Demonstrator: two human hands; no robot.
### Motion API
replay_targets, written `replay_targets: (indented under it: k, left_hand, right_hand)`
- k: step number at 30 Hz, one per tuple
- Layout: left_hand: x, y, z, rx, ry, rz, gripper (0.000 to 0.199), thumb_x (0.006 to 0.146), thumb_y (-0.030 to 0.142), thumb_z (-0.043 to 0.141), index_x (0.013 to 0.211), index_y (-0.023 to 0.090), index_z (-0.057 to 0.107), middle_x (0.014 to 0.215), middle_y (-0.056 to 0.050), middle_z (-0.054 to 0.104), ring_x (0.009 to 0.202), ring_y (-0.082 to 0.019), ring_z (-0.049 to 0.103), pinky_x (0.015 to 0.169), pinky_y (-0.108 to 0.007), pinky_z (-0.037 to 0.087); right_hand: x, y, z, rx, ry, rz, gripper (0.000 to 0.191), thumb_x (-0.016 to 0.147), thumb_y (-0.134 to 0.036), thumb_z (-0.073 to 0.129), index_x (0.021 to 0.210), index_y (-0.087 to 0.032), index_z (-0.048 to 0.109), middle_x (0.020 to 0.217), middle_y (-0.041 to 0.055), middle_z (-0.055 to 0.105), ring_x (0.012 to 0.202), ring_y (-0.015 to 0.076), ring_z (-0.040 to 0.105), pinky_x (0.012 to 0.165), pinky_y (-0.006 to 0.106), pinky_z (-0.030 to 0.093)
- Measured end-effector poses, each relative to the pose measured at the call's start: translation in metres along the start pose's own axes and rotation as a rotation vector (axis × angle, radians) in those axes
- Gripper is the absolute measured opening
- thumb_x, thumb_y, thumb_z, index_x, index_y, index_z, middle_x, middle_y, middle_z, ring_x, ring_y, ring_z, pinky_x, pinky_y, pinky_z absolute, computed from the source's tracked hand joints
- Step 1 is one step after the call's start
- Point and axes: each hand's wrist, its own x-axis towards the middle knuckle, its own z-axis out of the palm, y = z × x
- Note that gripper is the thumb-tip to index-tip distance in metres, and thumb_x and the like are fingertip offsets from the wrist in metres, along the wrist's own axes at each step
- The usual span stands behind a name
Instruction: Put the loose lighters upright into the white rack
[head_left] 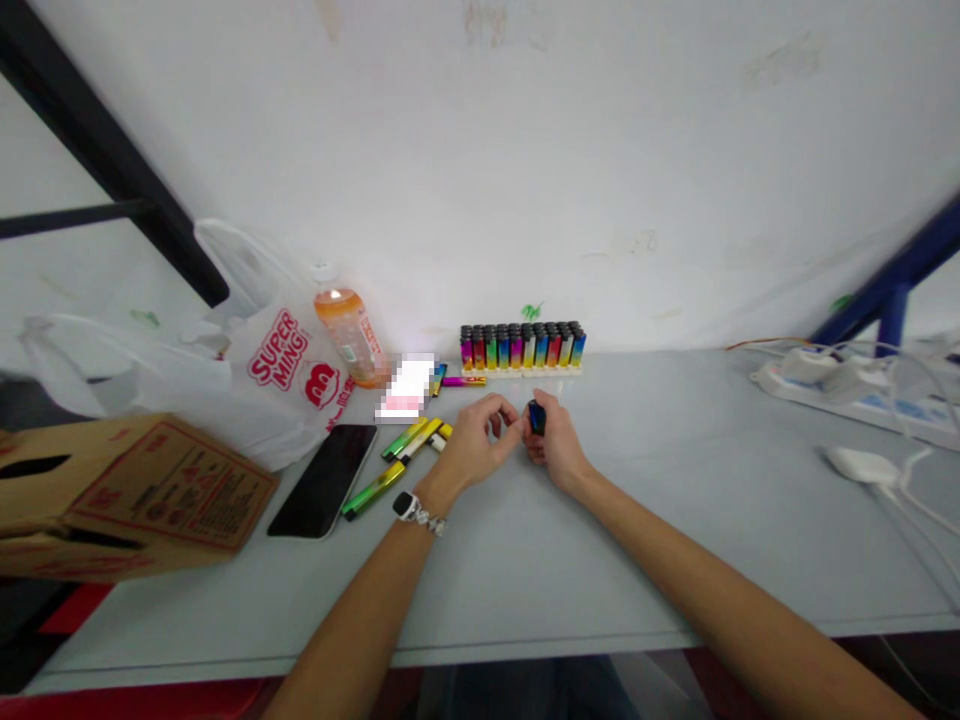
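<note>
My right hand point(559, 440) is closed round a dark blue lighter point(537, 418) with a black top, held just above the table. Close beside it, my left hand point(484, 435) has its fingers curled towards the thumb, the tips next to the lighter. Whatever those fingertips pinch, if anything, is too small to make out. Behind both hands, upright lighters point(523, 348) in many colours stand in rows in a pale tray point(551, 372) by the wall. Several loose green and yellow lighters point(375, 490) lie left of my left hand, and a pink and gold lighter point(465, 381) lies near the tray.
On the left are a black phone point(324, 482), a cardboard box point(165, 490), a white plastic bag point(262, 370) and an orange drink bottle point(351, 335). A power strip point(847, 390) with cables and a white charger point(862, 465) occupy the right side.
</note>
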Motion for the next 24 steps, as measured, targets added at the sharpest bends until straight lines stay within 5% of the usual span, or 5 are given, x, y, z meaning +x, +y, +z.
replay_targets:
  k: [6, 10, 17, 20, 24]
  left_hand:
    - [0.0, 0.0, 0.002, 0.016, -0.019, 0.002, 0.009, 0.085, 0.024, 0.058, 0.08, 0.018, 0.061, 0.074, 0.001, 0.062, 0.062, -0.011, 0.05, 0.061, -0.025, 0.041]
    - [-0.001, 0.002, 0.001, 0.028, -0.018, 0.01, 0.01, 0.086, 0.024, 0.057, 0.079, 0.018, 0.061, 0.075, 0.001, 0.063, 0.061, -0.01, 0.05, 0.061, -0.025, 0.041]
    - [0.001, -0.004, -0.002, 0.098, -0.011, 0.044, 0.008, 0.084, 0.021, 0.056, 0.078, 0.019, 0.061, 0.078, -0.001, 0.065, 0.069, -0.014, 0.053, 0.068, -0.029, 0.043]
    - [0.001, -0.012, -0.005, 0.195, 0.015, 0.039, 0.006, 0.079, 0.015, 0.059, 0.079, 0.02, 0.062, 0.082, -0.002, 0.068, 0.077, -0.018, 0.057, 0.076, -0.033, 0.044]
    - [0.001, -0.018, -0.006, 0.28, 0.008, -0.013, 0.011, 0.076, 0.012, 0.06, 0.08, 0.021, 0.064, 0.088, -0.003, 0.071, 0.085, -0.022, 0.061, 0.082, -0.037, 0.044]
  right_hand:
    - [-0.001, 0.003, 0.0, -0.131, 0.029, -0.183, 0.039, 0.088, -0.041, 0.036, 0.054, -0.023, 0.041, 0.04, -0.0058, 0.03, 0.037, 0.0092, 0.024, 0.038, 0.024, 0.018]
    - [-0.001, 0.005, -0.001, -0.092, 0.016, -0.165, 0.04, 0.089, -0.04, 0.032, 0.054, -0.022, 0.041, 0.041, -0.0058, 0.03, 0.037, 0.0094, 0.024, 0.038, 0.023, 0.018]
    - [0.001, 0.003, 0.0, 0.042, -0.009, -0.03, 0.053, 0.089, -0.063, 0.036, 0.057, -0.022, 0.045, 0.042, -0.0078, 0.026, 0.037, 0.0085, 0.022, 0.037, 0.023, 0.016]
    - [0.005, -0.001, -0.002, 0.098, -0.081, -0.053, 0.061, 0.082, -0.077, 0.041, 0.072, -0.02, 0.06, 0.047, -0.0081, 0.032, 0.041, 0.0099, 0.031, 0.039, 0.023, 0.028]
    - [0.01, -0.007, -0.009, 0.046, -0.079, -0.188, 0.058, 0.077, -0.076, 0.058, 0.093, -0.021, 0.066, 0.06, -0.0054, 0.05, 0.055, 0.0116, 0.048, 0.055, 0.024, 0.042]
